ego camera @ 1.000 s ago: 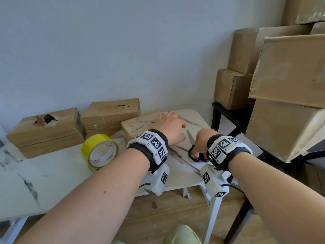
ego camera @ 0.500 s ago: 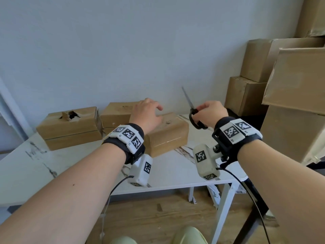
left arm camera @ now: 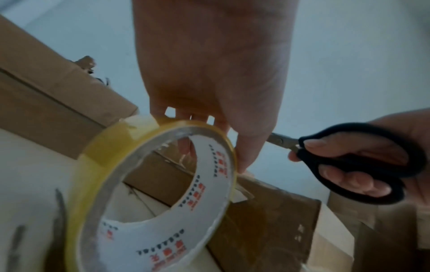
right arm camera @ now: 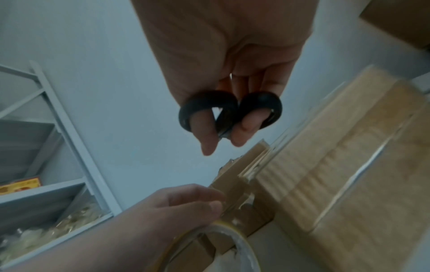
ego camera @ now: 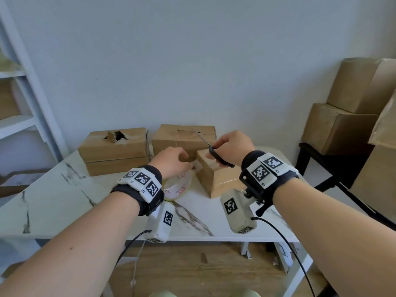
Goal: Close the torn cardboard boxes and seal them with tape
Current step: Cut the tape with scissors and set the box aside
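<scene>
Left hand [ego camera: 171, 162] grips tape roll [ego camera: 179, 186] on surface beside small box [ego camera: 218, 174], right hand [ego camera: 232, 146] holds scissors [ego camera: 216, 154]; torn box [ego camera: 114, 150] behind looks unsealed, most taping remains.

matt cardboard boxes [ego camera: 113, 150]; glossy tape [left arm camera: 149, 184]; marbled table [ego camera: 53, 202]

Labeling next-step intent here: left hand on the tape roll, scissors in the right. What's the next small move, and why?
Probably pull a strip off the tape roll with the left hand toward the nearest box; the right hand already grips the scissors, and no strip shows on that box's near end yet.
</scene>
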